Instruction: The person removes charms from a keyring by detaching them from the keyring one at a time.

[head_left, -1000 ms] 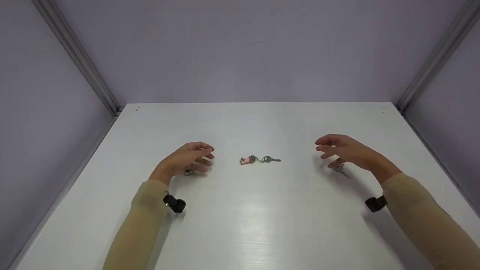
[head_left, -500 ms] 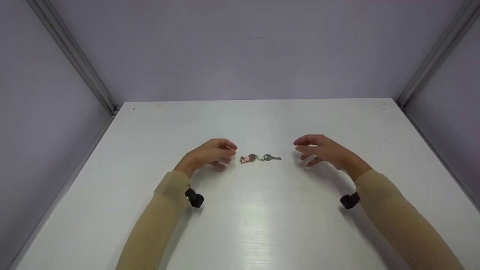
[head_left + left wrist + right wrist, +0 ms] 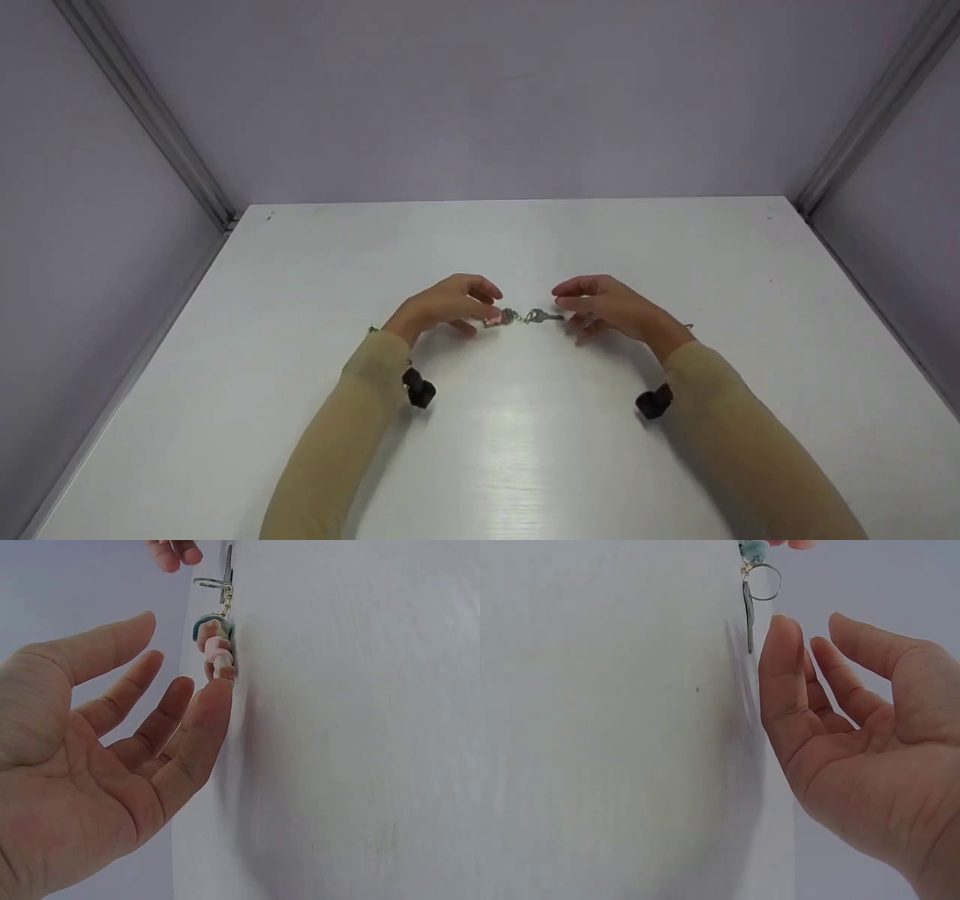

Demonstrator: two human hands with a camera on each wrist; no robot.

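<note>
A keychain lies on the middle of the white table (image 3: 525,450): a small pink and teal charm (image 3: 495,319) linked by a ring to a silver key (image 3: 544,316). My left hand (image 3: 452,301) hovers at the charm's end with fingers spread and relaxed. In the left wrist view the fingertips (image 3: 216,690) of that left hand (image 3: 112,742) reach the charm (image 3: 217,652); whether they touch it I cannot tell. My right hand (image 3: 600,304) hovers at the key's end, also relaxed. In the right wrist view its thumb (image 3: 780,667) sits just beside the key (image 3: 748,615) and ring (image 3: 766,581).
Lavender walls with metal corner posts (image 3: 142,112) close the table on three sides. A small greenish item (image 3: 373,328) peeks out behind my left wrist. A thin metal piece (image 3: 687,326) shows behind my right wrist. Black wrist cameras (image 3: 418,391) hang under both sleeves.
Both hands have moved inward from the table's sides and now flank the keychain closely. The keychain itself has not moved.
</note>
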